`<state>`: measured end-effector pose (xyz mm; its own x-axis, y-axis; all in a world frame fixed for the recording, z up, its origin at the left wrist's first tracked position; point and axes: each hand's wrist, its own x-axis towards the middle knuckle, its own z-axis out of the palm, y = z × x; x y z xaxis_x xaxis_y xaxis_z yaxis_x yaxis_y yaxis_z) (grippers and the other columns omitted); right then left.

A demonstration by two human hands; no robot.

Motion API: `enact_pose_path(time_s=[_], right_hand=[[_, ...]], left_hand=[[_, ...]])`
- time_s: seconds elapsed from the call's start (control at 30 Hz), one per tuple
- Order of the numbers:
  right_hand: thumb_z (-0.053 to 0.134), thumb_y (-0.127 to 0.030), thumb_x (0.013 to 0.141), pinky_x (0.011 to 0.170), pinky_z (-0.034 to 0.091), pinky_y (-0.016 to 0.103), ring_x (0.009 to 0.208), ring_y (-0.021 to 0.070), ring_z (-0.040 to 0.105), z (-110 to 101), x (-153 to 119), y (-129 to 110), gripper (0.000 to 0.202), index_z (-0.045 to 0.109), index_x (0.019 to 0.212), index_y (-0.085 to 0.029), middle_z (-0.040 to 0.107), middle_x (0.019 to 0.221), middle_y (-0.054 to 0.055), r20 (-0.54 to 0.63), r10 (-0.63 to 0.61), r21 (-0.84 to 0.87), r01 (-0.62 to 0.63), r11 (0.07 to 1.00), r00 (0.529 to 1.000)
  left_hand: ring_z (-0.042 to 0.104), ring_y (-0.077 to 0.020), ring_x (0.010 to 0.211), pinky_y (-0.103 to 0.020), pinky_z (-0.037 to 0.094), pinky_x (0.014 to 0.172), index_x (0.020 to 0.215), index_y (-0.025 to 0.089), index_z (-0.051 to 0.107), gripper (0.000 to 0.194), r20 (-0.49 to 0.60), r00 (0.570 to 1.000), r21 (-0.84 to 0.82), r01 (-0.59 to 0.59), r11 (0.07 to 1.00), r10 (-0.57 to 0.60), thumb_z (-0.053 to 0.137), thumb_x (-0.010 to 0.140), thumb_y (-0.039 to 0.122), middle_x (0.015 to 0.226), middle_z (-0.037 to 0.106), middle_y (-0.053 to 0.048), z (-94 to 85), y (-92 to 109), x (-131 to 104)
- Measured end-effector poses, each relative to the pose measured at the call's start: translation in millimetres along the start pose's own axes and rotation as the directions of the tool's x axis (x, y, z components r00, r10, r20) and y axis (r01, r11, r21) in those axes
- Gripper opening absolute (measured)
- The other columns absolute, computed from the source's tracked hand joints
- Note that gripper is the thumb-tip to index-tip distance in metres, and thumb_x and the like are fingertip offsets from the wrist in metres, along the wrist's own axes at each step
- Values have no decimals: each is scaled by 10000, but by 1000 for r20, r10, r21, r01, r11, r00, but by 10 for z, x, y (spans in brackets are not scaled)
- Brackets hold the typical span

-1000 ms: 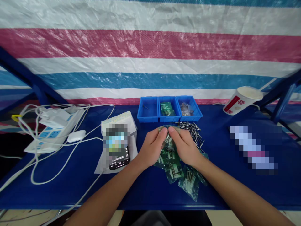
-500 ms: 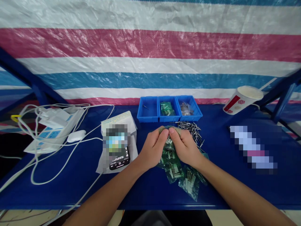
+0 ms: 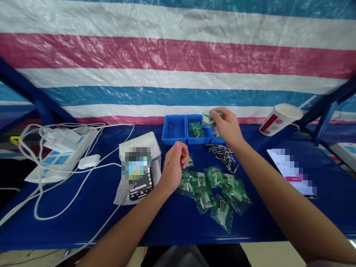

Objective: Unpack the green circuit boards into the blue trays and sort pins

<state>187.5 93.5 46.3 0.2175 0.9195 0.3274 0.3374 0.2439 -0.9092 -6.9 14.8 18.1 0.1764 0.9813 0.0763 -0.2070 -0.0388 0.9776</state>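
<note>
Pinched in my right hand [image 3: 228,127] is a small clear plastic bag [image 3: 207,118], held above the blue bins at the back of the table. My left hand [image 3: 174,165] hovers over the table with curled, closed fingers; whether anything is inside them is hidden. Just beyond its fingertips lies a small bag [image 3: 190,161]. In front of me several green-tinted bags [image 3: 200,181] of screws and pale plugs are spread out. Behind them sits a pile of loose metal screws [image 3: 223,155]. The middle bin [image 3: 198,140] contains green bags, and the left bin [image 3: 174,135] one screw.
A phone [image 3: 141,189] lies on a paper packet to the left, near a power strip [image 3: 59,159] with tangled white cables and a white earbud case [image 3: 89,161]. Rightward are a paper cup [image 3: 279,119] with a straw and another phone [image 3: 292,174]. A striped tarp [image 3: 178,55] hangs behind.
My hands have parted from the bag heap. The right one has moved up and back to the bins with a bag; the left has moved slightly left. The green bags now lie uncovered.
</note>
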Motion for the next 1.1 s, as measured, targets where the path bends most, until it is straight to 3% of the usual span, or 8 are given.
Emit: enact_pose_path(time_s=[0.17, 0.27, 0.57, 0.7, 0.83, 1.0, 1.03, 1.1], right_hand=[[614, -355, 879, 722, 349, 371, 716, 235, 589, 196, 159, 72, 208, 691, 1029, -234, 648, 714, 33, 187, 25, -488, 71, 870, 982], [628, -382, 880, 813, 307, 421, 892, 304, 622, 290, 145, 117, 213, 719, 1021, -250, 717, 817, 69, 262, 58, -613, 120, 781, 963], [694, -379, 834, 856, 252, 460, 1025, 352, 567, 382, 123, 152, 182, 748, 968, -268, 749, 893, 72, 374, 63, -664, 220, 715, 925], [673, -392, 837, 837, 273, 462, 1105, 380, 507, 387, 120, 217, 206, 757, 971, -261, 713, 1100, 115, 318, -23, -678, 244, 694, 948], [550, -326, 911, 866, 269, 485, 1019, 334, 546, 338, 62, 182, 218, 754, 905, -251, 736, 967, 86, 355, -68, -653, 300, 695, 932], [499, -281, 957, 866, 334, 439, 947, 270, 599, 160, -229, -30, 231, 724, 958, -226, 734, 921, 58, 266, -241, -552, 352, 756, 933], [501, -280, 959, 836, 370, 406, 897, 245, 613, 126, -319, -71, 228, 719, 965, -214, 728, 910, 55, 313, -236, -496, 371, 785, 920], [523, -304, 960, 762, 431, 353, 815, 206, 635, 84, -509, -126, 225, 718, 981, -194, 719, 932, 60, 527, -189, -365, 421, 830, 828]], left_hand=[[328, -102, 490, -261, 276, 495, 727, 201, 506, 527, 35, 999, 90, 0, 996, -3, 412, 963, 662, 560, 288, 63, 13, -10, -33], [321, -105, 488, -263, 267, 492, 707, 202, 498, 521, 14, 1000, 113, -7, 994, 5, 423, 962, 651, 556, 278, 64, 13, -9, -37], [301, -99, 486, -259, 234, 489, 718, 200, 499, 468, 29, 999, 116, -40, 993, 36, 457, 969, 593, 551, 290, 68, -5, -31, -22], [280, -94, 483, -259, 221, 482, 737, 206, 492, 413, 6, 1000, 95, -28, 995, 28, 512, 955, 556, 555, 287, 74, 5, -10, -13], [324, -97, 489, -255, 262, 484, 811, 216, 509, 335, -29, 999, 52, -24, 998, 26, 556, 938, 522, 576, 338, 71, 19, 29, 3], [435, -111, 544, -240, 348, 507, 880, 231, 516, 259, -226, 971, -81, -95, 992, 75, 530, 954, 479, 649, 426, 54, -38, 43, 69], [450, -116, 567, -239, 370, 529, 886, 231, 524, 246, -276, 956, -92, -126, 988, 96, 516, 960, 465, 656, 437, 49, -56, 37, 85], [475, -124, 610, -242, 408, 593, 870, 224, 546, 231, -366, 922, -70, -159, 985, 123, 491, 966, 427, 664, 458, 41, -88, 15, 111]])
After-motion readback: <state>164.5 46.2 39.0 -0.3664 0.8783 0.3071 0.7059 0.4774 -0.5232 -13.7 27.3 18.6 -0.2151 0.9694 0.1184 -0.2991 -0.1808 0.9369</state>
